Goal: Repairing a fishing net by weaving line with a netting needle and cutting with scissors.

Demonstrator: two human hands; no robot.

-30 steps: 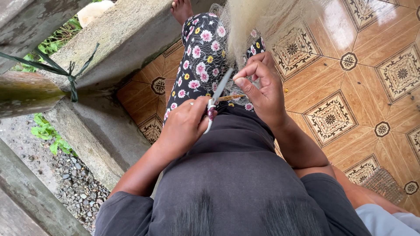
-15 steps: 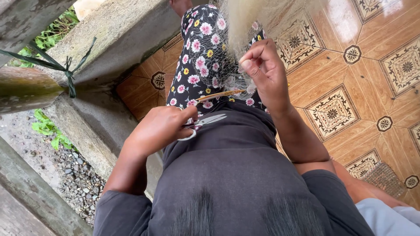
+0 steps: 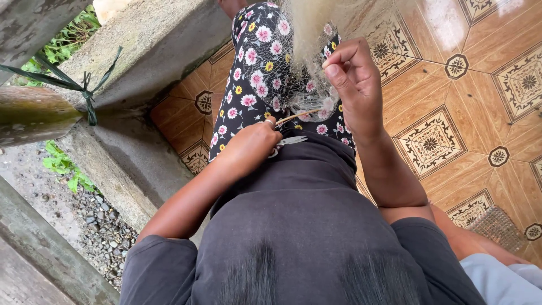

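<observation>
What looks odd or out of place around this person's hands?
Nothing stands out. The right hand pinches a pale fine net draped over the lap; the left hand holds a thin stick and small scissors.

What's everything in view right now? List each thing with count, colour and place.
fishing net: one, pale translucent mesh, draped over the lap, pinched by the right hand
netting needle: one, thin, tan, at the left hand's fingertips
scissors: one pair, silvery, lying on the lap under the left hand
floor tiles: many, orange-brown with dark patterns, right side
concrete ledge: one, grey, upper left
green strap: one, knotted around a post, left
gravel: grey, lower left
woven mat: one, tan, lower right
left hand: on the lap
right hand: raised, gripping the net
</observation>
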